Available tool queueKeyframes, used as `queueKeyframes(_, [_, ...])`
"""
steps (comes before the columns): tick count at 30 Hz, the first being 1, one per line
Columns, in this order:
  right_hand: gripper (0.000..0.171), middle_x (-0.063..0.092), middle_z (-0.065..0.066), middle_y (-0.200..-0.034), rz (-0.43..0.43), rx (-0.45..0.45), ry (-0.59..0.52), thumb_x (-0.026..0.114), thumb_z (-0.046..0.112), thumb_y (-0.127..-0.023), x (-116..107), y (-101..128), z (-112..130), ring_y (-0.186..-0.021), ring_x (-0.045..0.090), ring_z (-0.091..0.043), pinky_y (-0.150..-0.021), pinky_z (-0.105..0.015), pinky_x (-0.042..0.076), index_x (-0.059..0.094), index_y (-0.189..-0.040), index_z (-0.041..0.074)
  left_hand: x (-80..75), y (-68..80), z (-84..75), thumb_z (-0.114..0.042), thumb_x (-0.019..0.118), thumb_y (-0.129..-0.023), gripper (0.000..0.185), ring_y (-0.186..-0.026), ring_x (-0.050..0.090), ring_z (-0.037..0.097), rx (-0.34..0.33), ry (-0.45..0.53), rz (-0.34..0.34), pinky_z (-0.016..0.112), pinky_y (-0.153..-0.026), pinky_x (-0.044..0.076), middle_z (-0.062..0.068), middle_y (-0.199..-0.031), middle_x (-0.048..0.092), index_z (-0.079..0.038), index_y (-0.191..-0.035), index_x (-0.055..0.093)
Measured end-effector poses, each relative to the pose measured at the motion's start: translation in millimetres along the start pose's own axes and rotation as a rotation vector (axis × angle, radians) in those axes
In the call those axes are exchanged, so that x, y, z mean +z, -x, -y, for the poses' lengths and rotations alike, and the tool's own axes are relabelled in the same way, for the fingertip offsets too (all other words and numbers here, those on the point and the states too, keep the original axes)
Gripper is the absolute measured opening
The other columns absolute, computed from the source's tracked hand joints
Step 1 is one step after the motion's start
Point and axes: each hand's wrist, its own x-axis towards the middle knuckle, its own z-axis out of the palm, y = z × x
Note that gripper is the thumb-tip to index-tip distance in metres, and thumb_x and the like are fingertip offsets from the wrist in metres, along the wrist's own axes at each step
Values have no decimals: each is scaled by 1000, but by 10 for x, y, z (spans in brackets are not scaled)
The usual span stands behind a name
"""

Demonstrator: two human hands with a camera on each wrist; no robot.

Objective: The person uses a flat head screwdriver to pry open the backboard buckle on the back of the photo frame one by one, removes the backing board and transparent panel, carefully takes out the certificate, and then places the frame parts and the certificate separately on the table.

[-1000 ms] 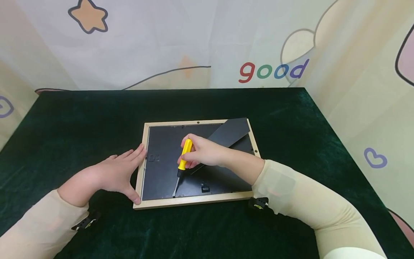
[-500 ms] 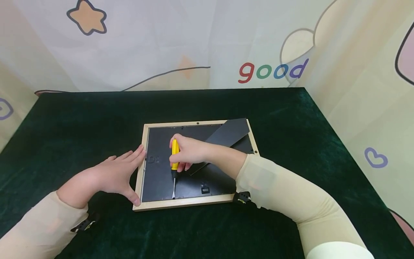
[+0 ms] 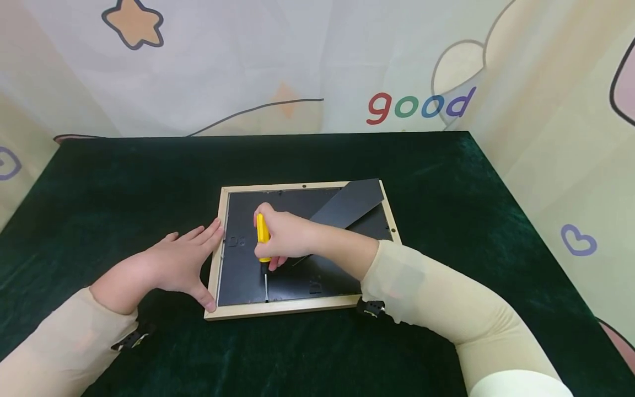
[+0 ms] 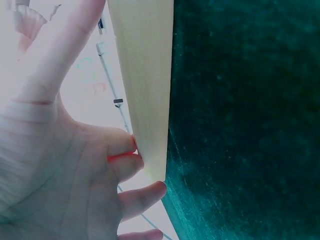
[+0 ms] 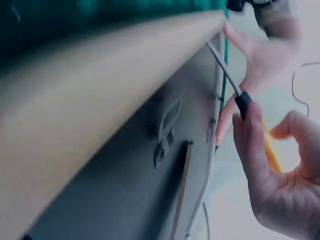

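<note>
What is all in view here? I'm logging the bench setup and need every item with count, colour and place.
Picture frame: one, pale wood rim, lying face down at the table's middle.
Backing board: one, black, inside the frame.
Stand flap: one, black, slanting over the frame's far right corner.
Screwdriver: one, yellow handle, metal tip at the frame's near inner edge.
Table cloth: one, dark green, covering the table.
Backdrop: pale, printed with a star, hearts and "good".
Left hand: flat against the frame's left edge.
Right hand: grips the screwdriver.
</note>
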Motion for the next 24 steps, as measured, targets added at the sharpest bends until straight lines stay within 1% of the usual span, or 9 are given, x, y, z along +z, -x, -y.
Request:
queueKeyframes(6, [50,53,-7,-78,-45,-73,51,60,10,-76,43,121,4,-58,60,-18,-56,-24,49,27,-113,10,0,-1,5,-77,57,-33,134,-124,9,36,8,12,1,61,-89,14,10,-141,0,-7,-136,7])
queueKeyframes(9, [49,53,-4,-75,-82,-124,117,60,11,-76,75,197,4,-58,60,-14,-55,-21,47,27,-113,10,9,-8,10,-76,57,-33,135,-124,9,36,3,14,4,61,-89,14,10,-141,0,-8,-137,7])
queueKeyframes(16, [47,54,3,-65,-159,-234,284,59,12,-77,158,347,33,-51,54,-4,-42,-21,41,27,-112,12,13,-17,19,-76,58,-33,135,-124,9,36,6,23,20,61,-89,13,10,-141,-1,-8,-137,5])
queueKeyframes(20, [45,51,4,-62,-197,-283,368,59,14,-77,192,425,52,-44,47,-5,-41,-19,40,28,-111,12,14,-24,13,-75,58,-33,135,-124,10,36,5,27,13,60,-89,14,10,-141,0,-8,-137,5])
queueKeyframes(24, [43,49,5,-62,-226,-344,425,58,15,-78,240,496,64,-42,44,-4,-44,-17,40,29,-110,12,16,-19,10,-75,59,-33,134,-124,10,36,5,29,6,60,-89,14,10,-141,0,-7,-137,7])
